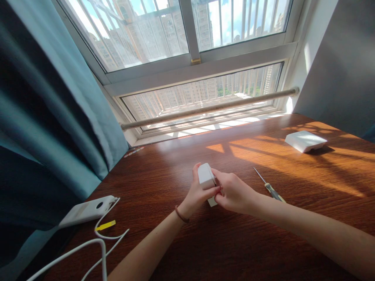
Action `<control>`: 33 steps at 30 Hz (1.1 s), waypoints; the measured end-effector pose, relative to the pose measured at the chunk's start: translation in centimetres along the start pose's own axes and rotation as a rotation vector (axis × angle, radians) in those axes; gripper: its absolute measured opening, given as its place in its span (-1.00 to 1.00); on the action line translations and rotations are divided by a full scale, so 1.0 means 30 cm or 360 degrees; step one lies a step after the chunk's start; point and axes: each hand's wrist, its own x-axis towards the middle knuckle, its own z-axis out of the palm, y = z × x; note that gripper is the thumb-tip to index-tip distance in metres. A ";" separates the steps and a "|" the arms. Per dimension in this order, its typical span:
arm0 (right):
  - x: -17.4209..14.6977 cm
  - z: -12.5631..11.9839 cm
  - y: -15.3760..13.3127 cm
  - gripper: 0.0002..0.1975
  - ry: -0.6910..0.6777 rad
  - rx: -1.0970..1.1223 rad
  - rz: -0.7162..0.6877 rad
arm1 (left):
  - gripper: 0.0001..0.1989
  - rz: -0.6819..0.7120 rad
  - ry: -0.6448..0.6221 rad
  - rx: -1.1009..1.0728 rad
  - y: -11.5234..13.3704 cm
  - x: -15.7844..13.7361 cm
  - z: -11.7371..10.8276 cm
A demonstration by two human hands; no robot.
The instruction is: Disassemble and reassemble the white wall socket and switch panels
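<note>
A small white box-shaped case (206, 175) with rounded edges is held just above the brown table. My left hand (197, 194), with a brown band at its wrist, wraps round it from the left and below. My right hand (231, 191) pinches at the case's right side, where a thin dark seam shows; the fingertips partly hide what they grip. Below the hands a pale flat piece (212, 201) peeks out, mostly covered. To the right of my right hand lies a screwdriver (272, 190) with a grey and yellowish handle, its shaft pointing toward the window.
On the wooden table (164, 175), a white block-like piece (306, 141) rests at the far right. At the left are a long white device (88, 210), a white cable (102, 249) and a yellow tag (106, 225). A blue curtain (67, 97) hangs beside the window.
</note>
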 end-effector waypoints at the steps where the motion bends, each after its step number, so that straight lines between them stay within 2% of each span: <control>1: -0.004 0.009 -0.003 -0.58 0.0020 -0.0017 0.0011 | -0.21 0.0048 0.0029 0.0070 0.002 -0.004 0.005; 7: -0.020 0.039 -0.025 -0.56 0.0131 -0.0096 0.0088 | -0.35 0.0291 0.0101 0.0380 0.006 -0.016 0.011; 16: -0.030 0.044 -0.020 -0.56 0.0178 -0.0144 0.0078 | -0.34 0.0277 0.0034 0.0387 0.008 -0.018 0.004; 24: -0.030 0.044 -0.019 -0.53 0.0193 -0.0114 0.0110 | -0.35 0.0222 0.0081 0.0312 0.020 -0.021 0.012; 28: -0.019 0.010 -0.035 -0.58 0.0159 -0.0096 0.0087 | -0.38 0.0168 0.0115 0.0132 0.017 -0.006 0.005; 33: 0.005 -0.060 -0.032 -0.69 0.0088 -0.0058 0.0004 | -0.53 -0.0236 -0.0007 -0.0501 0.015 0.004 -0.018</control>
